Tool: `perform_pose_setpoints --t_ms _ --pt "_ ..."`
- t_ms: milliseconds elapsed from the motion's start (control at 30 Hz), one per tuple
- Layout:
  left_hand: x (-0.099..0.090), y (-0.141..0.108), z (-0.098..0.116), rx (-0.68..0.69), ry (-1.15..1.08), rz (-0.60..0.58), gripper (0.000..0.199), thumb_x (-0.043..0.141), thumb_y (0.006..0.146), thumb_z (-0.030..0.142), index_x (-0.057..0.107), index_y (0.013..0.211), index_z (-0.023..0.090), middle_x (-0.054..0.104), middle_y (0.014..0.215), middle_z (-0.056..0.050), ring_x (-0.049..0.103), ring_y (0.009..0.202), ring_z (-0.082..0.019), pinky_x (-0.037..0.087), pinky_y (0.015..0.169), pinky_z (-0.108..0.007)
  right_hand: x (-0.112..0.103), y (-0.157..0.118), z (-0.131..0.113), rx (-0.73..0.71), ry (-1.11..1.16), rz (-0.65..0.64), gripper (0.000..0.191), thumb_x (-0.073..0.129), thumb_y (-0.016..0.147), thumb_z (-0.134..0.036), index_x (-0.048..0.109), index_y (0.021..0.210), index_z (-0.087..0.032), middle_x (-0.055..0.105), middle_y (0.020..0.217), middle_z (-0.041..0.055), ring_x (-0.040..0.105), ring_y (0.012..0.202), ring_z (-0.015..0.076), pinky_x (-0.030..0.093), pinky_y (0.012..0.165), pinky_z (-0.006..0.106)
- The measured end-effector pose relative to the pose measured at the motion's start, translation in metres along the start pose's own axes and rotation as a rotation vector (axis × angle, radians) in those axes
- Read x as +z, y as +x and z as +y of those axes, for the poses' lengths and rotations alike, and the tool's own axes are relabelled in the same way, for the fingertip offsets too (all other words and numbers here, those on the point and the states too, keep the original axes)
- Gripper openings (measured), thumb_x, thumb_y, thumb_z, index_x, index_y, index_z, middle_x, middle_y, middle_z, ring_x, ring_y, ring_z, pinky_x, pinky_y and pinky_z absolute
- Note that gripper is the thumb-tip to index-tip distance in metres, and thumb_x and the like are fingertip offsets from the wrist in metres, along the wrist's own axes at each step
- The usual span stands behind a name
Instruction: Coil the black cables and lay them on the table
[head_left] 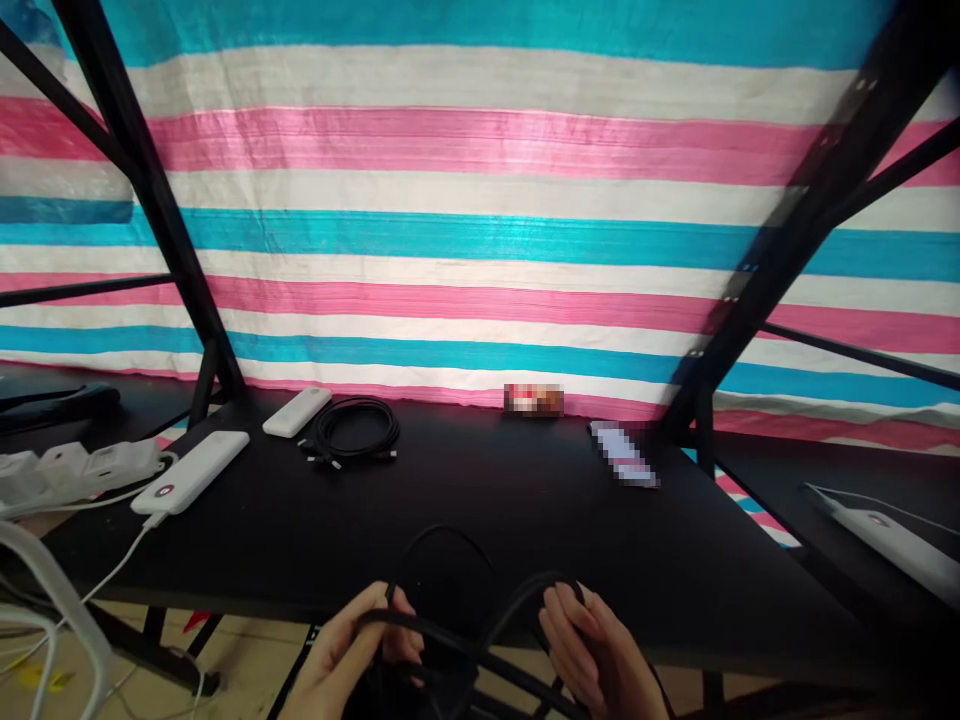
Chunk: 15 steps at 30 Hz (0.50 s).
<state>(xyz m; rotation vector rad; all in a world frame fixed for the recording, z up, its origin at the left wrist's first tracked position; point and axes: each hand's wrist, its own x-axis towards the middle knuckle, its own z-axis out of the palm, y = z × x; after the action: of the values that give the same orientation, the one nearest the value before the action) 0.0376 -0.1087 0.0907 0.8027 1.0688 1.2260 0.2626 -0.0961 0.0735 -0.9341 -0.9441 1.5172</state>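
Note:
Near the front edge of the black table (480, 490), my left hand (360, 645) is closed around a black cable (424, 627). My right hand (592, 640) has its fingers curled on another stretch of the same black cable. Loops of it run between the hands, and one thin loop arcs up over the tabletop. The lower strands are dark and blurred, so the cable's ends cannot be made out. Farther back on the left lies a coiled black cable (391, 425) with several light connector tips, apart from both hands.
Two white power banks (193, 473) lie at the left, the nearer with a white cord plugged in. A white power strip (112, 463) sits beyond the left edge. A phone-like blurred item (624, 455) and a small blurred box (533, 400) are at the back. Black frame bars (795, 230) flank the table.

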Motion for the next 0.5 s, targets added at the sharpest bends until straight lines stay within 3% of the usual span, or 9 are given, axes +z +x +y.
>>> perform_pose_setpoints --t_ms 167,233,300,400,500 --pt "-0.019 0.024 0.013 0.018 0.180 0.114 0.050 0.072 0.064 0.061 0.074 0.093 0.020 0.074 0.084 -0.008 0.068 0.070 -0.023 0.057 0.061 -0.029 0.017 0.019 -0.004 0.044 0.106 0.090 0.057 0.061 0.081 -0.055 0.033 0.047 -0.019 0.022 0.044 -0.0082 0.010 0.039 0.0031 0.014 0.038 0.020" --pt "-0.030 0.039 0.018 0.034 0.239 0.080 0.054 0.070 0.066 0.059 0.071 0.102 0.020 0.073 0.088 -0.009 0.067 0.062 -0.022 0.054 0.047 -0.028 0.014 0.029 -0.005 0.041 0.141 0.182 0.056 0.063 0.080 -0.053 0.033 0.049 -0.018 0.022 0.046 -0.0088 0.008 0.040 0.0030 0.013 0.036 0.018" --pt "-0.041 0.053 0.024 0.056 0.267 0.098 0.053 0.070 0.066 0.056 0.068 0.105 0.020 0.072 0.081 -0.007 0.061 0.044 -0.017 0.043 0.030 -0.023 0.007 0.038 -0.005 0.021 0.194 0.286 0.052 0.065 0.080 -0.049 0.033 0.052 -0.019 0.022 0.049 -0.0094 0.006 0.041 0.0036 0.012 0.034 0.016" --pt "-0.058 0.065 0.030 0.032 0.285 0.205 0.039 0.078 0.060 0.045 0.071 0.088 0.019 0.061 0.052 0.002 0.036 0.024 -0.005 0.021 0.024 -0.015 -0.006 0.049 -0.007 -0.031 0.299 0.413 0.047 0.068 0.077 -0.042 0.032 0.056 -0.020 0.022 0.053 -0.0096 0.007 0.041 0.0048 0.016 0.031 0.014" --pt "-0.078 0.064 0.030 0.037 0.245 0.245 0.025 0.085 0.048 0.033 0.070 0.061 0.019 0.046 0.039 0.006 0.029 0.030 -0.002 0.022 0.031 -0.013 -0.018 0.057 -0.009 -0.042 0.362 0.492 0.043 0.071 0.074 -0.036 0.034 0.058 -0.021 0.023 0.053 -0.0099 0.010 0.040 0.0052 0.021 0.029 0.014"
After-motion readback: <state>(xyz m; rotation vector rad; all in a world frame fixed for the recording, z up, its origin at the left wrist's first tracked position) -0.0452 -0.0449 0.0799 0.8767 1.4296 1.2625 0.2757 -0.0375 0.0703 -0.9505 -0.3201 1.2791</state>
